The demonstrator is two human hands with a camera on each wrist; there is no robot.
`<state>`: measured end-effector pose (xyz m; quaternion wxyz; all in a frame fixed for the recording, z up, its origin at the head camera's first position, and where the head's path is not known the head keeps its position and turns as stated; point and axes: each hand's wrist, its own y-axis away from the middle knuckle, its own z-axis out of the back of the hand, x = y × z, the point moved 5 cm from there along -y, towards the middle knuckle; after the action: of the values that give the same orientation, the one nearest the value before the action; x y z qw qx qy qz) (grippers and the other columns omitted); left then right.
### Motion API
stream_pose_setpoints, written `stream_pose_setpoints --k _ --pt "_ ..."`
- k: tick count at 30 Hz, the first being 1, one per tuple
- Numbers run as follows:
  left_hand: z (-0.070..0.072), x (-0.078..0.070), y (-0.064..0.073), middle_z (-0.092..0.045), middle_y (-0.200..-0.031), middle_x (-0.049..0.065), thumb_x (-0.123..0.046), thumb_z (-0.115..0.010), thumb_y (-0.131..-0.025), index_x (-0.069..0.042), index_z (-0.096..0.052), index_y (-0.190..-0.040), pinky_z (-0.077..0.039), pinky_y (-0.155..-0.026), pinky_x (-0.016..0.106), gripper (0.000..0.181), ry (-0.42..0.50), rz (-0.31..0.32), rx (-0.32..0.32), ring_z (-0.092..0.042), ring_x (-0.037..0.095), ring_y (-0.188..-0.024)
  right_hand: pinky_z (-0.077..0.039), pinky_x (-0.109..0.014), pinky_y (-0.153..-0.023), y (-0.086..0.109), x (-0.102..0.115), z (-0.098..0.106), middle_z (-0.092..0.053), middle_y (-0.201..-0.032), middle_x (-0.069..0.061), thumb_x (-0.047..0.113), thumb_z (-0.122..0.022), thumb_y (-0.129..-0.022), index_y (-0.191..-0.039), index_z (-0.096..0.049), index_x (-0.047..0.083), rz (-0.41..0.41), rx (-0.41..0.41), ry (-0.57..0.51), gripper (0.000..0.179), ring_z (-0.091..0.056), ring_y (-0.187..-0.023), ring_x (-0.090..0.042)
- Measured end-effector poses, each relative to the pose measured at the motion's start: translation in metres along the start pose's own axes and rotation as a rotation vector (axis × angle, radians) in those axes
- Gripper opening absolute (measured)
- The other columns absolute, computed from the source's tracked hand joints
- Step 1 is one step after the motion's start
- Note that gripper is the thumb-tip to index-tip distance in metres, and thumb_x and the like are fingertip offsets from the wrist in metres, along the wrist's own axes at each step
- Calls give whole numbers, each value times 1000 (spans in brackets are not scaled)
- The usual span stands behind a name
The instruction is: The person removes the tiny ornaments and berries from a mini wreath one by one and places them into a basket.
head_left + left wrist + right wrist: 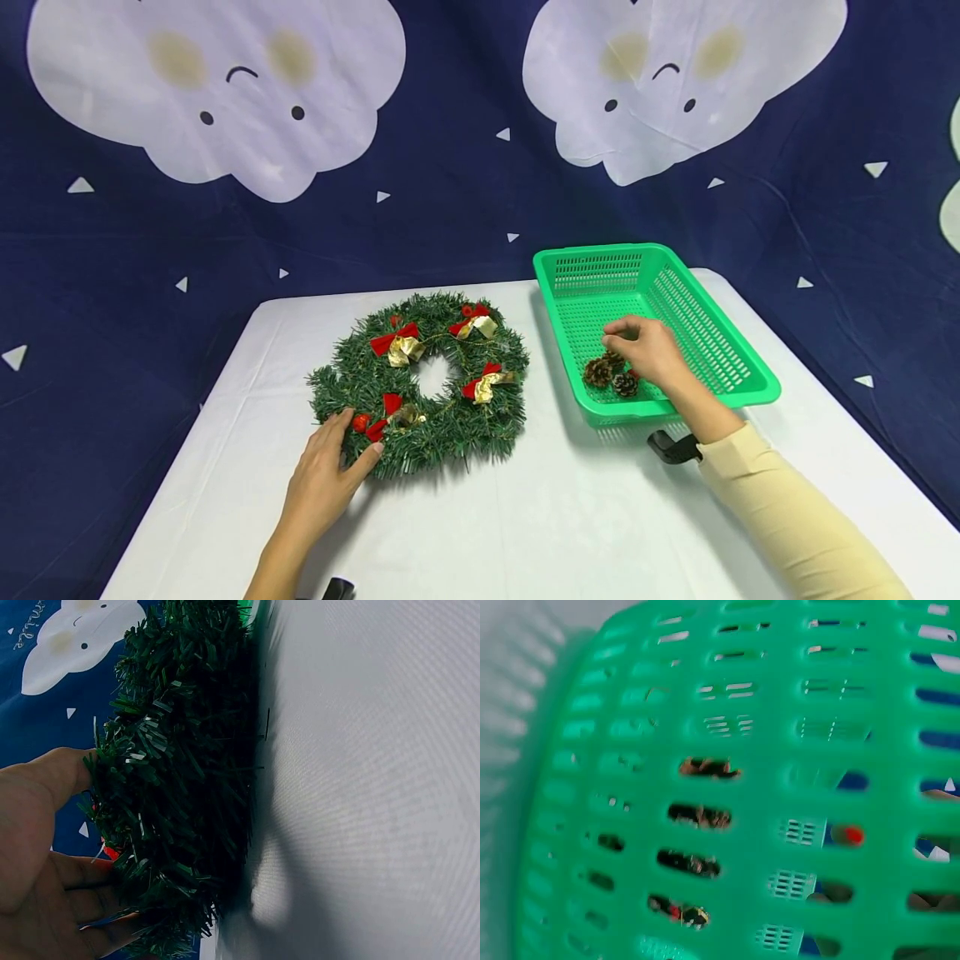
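Note:
A green artificial wreath (pixel 442 433) with red-and-gold bows and red berries lies on the table. My left hand (pixel 322 475) rests at its near left edge, thumb and fingers spread beside a red berry; in the left wrist view the fingers (pixel 86 904) touch the greenery. My right hand (pixel 648 348) is inside the green basket (pixel 712 325), bent over several brown pine cones (pixel 597 372). Its thumb and index fingertips are close together. Through the basket's slots, the right wrist view shows a red spot (pixel 853 835) at the hand; whether it is held is hidden.
A white cloth covers the table (pixel 555 517). The basket stands at the right, the wreath left of centre. Behind them hangs a dark blue backdrop (pixel 450 233) with clouds and small white triangles. A black wrist mount (pixel 675 447) is beneath my right wrist.

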<state>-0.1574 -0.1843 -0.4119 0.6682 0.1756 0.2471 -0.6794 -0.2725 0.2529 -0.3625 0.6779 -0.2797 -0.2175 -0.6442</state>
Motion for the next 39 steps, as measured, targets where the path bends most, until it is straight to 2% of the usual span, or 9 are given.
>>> stream_pose_setpoints --k 6,15,24,29,34,39 --pt "0 0 0 -30 -151 24 -54 -53 -90 -6 -30 -148 -27 -105 67 78 1 6 5 -26 43 -139 -50 -28 -59 -2 -7 2 -67 -113 -21 27 -60 -92 -113 -65 7 -16 37 35 30 -65 -93 -31" --pt "0 1 -2 -28 -152 23 -54 -53 -90 -7 -29 -148 -26 -106 67 78 10 16 15 -25 43 -140 -45 -27 -57 -4 -13 5 -70 -107 -18 25 -60 -91 -112 -67 7 -3 50 113 29 -65 -80 -24" --pt "0 1 0 -29 -151 24 -52 -54 -90 -7 -30 -148 -27 -106 67 77 8 9 7 -26 43 -139 -45 -27 -57 -4 -14 6 -70 -108 -18 31 -61 -90 -112 -67 11 -18 35 130 30 -62 -75 -20" --pt "0 1 0 -30 -151 24 -53 -54 -90 -6 -31 -147 -28 -105 67 77 4 4 2 -26 43 -139 -47 -30 -61 -2 -5 7 -70 -109 -18 32 -60 -91 -114 -66 10 9 -11 118 32 -66 -84 -26" --pt "0 1 0 -30 -151 25 -53 -54 -90 -6 -31 -147 -28 -106 66 77 7 3 3 -26 43 -139 -52 -41 -73 2 12 5 -70 -109 -17 31 -61 -91 -113 -67 11 43 -67 71 30 -65 -94 -32" --pt "0 1 0 -30 -151 24 -53 -54 -90 -6 -31 -147 -27 -106 67 78 9 2 2 -26 42 -140 -50 -47 -83 4 32 -2 -69 -111 -13 33 -61 -91 -112 -66 14 87 -85 -6 29 -63 -104 -32"
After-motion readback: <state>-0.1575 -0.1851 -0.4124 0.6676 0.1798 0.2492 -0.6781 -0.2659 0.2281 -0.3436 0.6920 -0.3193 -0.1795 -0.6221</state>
